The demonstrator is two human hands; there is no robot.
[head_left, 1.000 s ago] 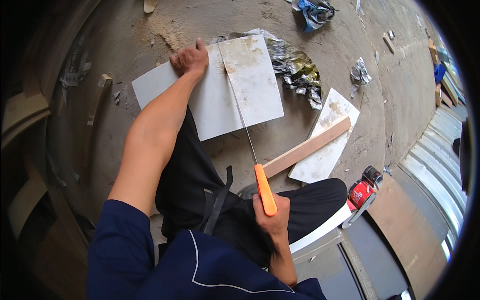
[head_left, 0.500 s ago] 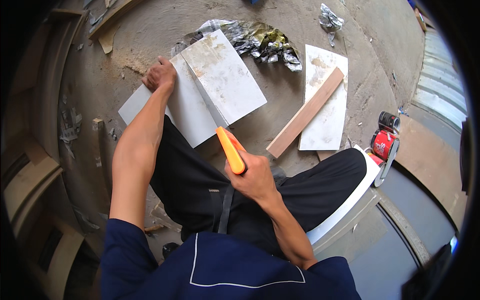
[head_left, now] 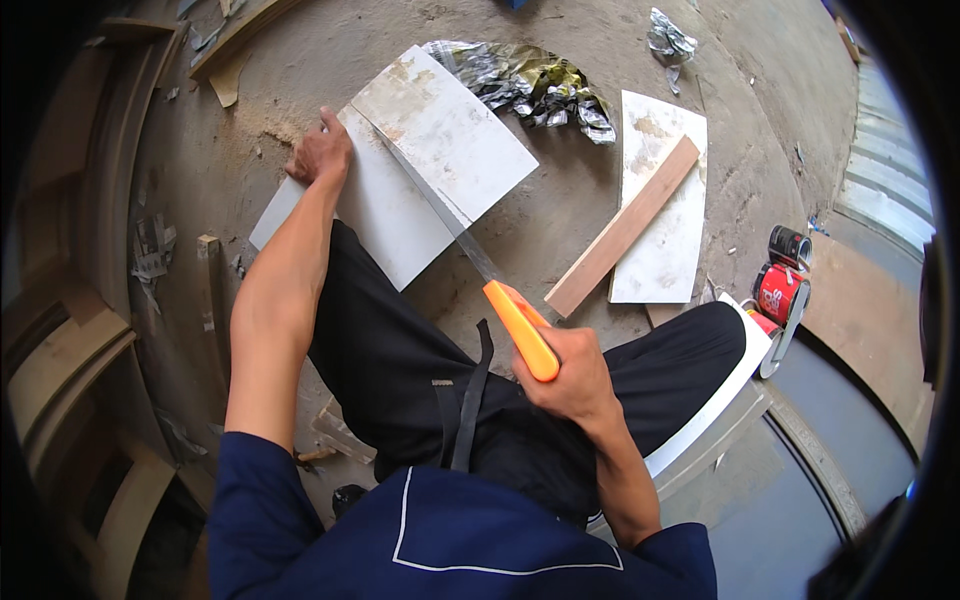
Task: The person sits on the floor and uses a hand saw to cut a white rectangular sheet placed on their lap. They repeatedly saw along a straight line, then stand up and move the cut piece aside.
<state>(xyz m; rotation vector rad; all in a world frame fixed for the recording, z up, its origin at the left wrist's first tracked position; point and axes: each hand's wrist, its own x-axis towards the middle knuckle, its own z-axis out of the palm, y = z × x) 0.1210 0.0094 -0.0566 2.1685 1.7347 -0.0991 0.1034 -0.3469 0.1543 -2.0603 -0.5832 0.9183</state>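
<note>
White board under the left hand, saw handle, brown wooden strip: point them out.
White board point(head_left: 385, 197), head view: flat upper face.
Saw handle point(head_left: 524, 334), head view: orange side.
Brown wooden strip point(head_left: 623, 227), head view: middle of face.

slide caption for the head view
Left hand on a white board, right hand holding an orange-handled saw against it.

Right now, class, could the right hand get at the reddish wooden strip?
Probably not: the right hand is closed around the orange saw handle. Otherwise the way looks free; the wooden strip lies uncovered nearby.
</note>
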